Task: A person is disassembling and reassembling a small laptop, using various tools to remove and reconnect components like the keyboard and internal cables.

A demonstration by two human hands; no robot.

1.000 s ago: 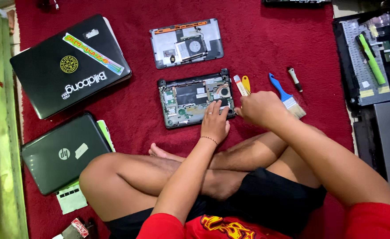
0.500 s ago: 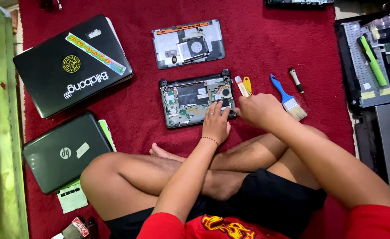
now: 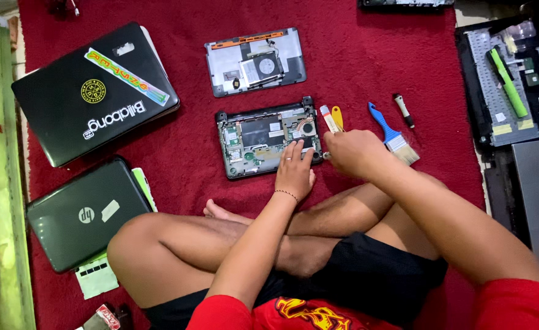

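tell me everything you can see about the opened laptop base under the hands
The laptop base is small and dark, with its cover off, so a green circuit board, a round fan and metal parts show. It lies flat on the red carpet, in front of the crossed legs. The left hand rests fingers-down on its near right corner. The right hand works at its right edge, fist closed; what it holds is hidden.

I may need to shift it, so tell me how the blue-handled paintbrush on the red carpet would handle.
The blue-handled paintbrush looks light and stiff in the handle. Its pale bristles would probably bend if pushed. Lying flat on the red carpet, it seems unlikely to roll.
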